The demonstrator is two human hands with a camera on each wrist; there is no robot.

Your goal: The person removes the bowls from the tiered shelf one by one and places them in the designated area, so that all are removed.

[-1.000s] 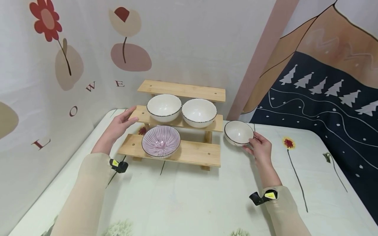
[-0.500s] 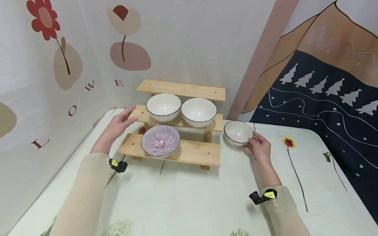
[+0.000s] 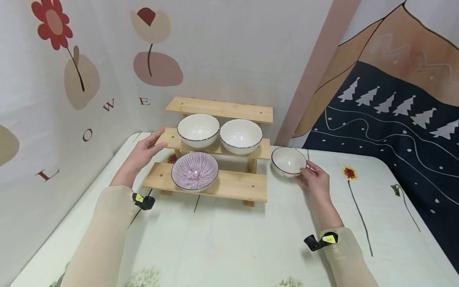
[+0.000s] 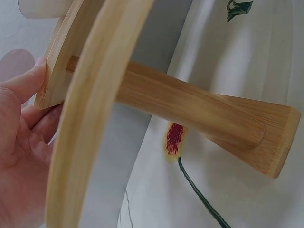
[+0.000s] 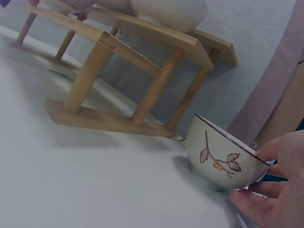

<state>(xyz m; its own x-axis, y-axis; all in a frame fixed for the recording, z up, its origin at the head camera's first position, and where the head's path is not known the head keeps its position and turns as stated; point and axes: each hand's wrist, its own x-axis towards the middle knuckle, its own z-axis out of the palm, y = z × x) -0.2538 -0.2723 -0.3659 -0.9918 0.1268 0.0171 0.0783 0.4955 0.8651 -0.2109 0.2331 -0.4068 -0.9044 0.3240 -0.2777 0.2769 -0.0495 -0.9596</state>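
My left hand point(image 3: 145, 149) grips the left end of the middle board of a three-tier bamboo shelf point(image 3: 244, 186), its thumb and fingers on either side of the board in the left wrist view. On the right, my right hand point(image 3: 316, 180) pinches the near right side of a small white bowl point(image 3: 288, 160) with a dark rim. The right wrist view shows a brown leaf sprig on that bowl point(image 5: 221, 159), its foot at the cloth. Two larger white bowls, a left one point(image 3: 198, 129) and a right one point(image 3: 241, 135), sit on the middle board.
A purple-striped bowl point(image 3: 195, 172) stands on the lowest board, left of its middle. The top board point(image 3: 220, 108) is close to the white wall hanging point(image 3: 229, 48). A pale flower-printed cloth point(image 3: 215, 239) covers the table. A dark printed hanging point(image 3: 376, 127) borders the right side.
Both hands keep their holds and the bowls stay in place. Only a very slight shift of the whole head view shows.
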